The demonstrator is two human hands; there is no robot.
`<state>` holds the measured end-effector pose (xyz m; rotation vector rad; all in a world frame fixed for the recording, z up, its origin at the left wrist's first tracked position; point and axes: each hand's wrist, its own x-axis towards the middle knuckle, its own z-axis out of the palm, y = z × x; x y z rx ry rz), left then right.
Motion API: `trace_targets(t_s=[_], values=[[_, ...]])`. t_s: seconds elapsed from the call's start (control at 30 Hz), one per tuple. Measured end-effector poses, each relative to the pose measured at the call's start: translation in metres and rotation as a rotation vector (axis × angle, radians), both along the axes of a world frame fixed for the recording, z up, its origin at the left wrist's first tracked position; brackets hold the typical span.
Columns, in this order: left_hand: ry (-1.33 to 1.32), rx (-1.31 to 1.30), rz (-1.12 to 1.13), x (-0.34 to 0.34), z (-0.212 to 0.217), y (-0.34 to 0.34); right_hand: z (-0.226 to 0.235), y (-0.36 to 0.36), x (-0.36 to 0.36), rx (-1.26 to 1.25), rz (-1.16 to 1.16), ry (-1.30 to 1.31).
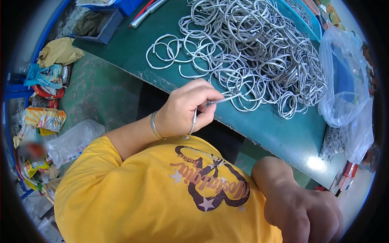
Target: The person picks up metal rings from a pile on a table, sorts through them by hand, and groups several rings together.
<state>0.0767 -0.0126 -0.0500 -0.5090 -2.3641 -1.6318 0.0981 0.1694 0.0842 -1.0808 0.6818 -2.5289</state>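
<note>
My left hand, with a metal bangle on its wrist, is closed in a pinch on a grey cable loop. One end of the loop points out toward the table and another part hangs below the fingers. Just beyond it, a large tangled heap of similar grey cable loops covers much of the table. My right hand is at the lower right, close to the camera, with its knuckles up and fingers curled under. Whatever it may hold is hidden.
The green table runs diagonally, its near edge just past my body. A blue tray and clear plastic bags stand along its right side. A grey bin sits at the far left, above bags and packets on the floor.
</note>
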Motion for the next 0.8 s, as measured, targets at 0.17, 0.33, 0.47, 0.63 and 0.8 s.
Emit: trace_targets(t_s=[0.17, 0.33, 0.47, 0.63, 0.8], values=[[0.123, -0.114, 0.074, -0.007, -0.012, -0.008, 0.005, -0.015, 0.010, -0.354, -0.239, -0.097], [0.266, 0.129, 0.059, -0.010, -0.023, -0.014, 0.015, 0.029, -0.005, 0.113, 0.036, -0.010], [0.186, 0.532, 0.062, -0.010, -0.021, -0.003, -0.033, 0.008, -0.042, 0.169, -0.765, 0.676], [0.137, 0.241, 0.142, -0.010, -0.026, -0.011, -0.133, -0.017, -0.093, 1.405, -1.189, 0.811], [-0.006, 0.185, 0.118, -0.010, -0.022, -0.005, -0.128, -0.014, -0.084, 1.268, -1.105, 0.613]])
